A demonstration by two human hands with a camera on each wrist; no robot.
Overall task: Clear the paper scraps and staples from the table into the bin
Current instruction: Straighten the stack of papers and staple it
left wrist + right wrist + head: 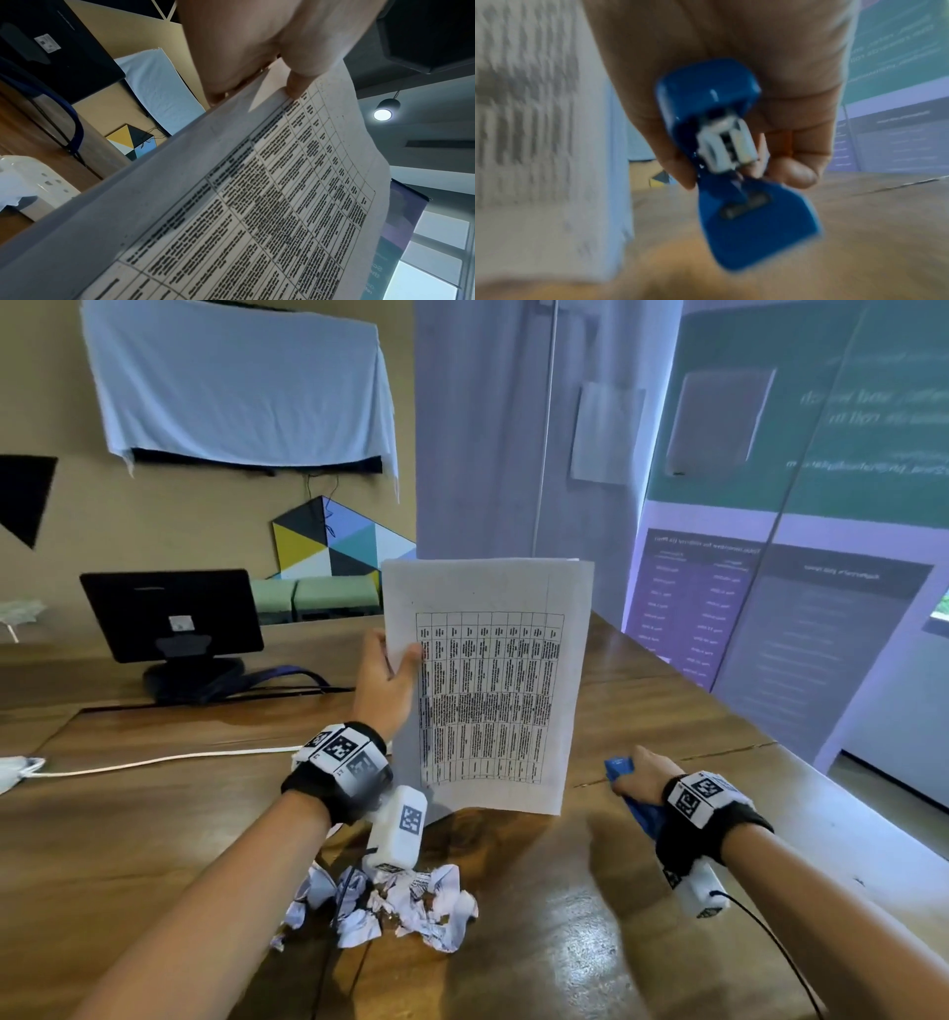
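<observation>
Left hand [385, 683] pinches upright sheet [488, 685], table print unreadable; right hand [642, 775] grips blue stapler [731, 162]; scraps [400, 906] on table [154, 839].

Your forearms are bare, with no sleeves. Each wrist wears a black band [711, 834] ringed by white blocks printed with black square markers [343, 752]. Under each band hangs a white box-shaped camera unit [398, 829] with its own square marker, and a thin black cable [770, 937] trails back from the right unit.
</observation>
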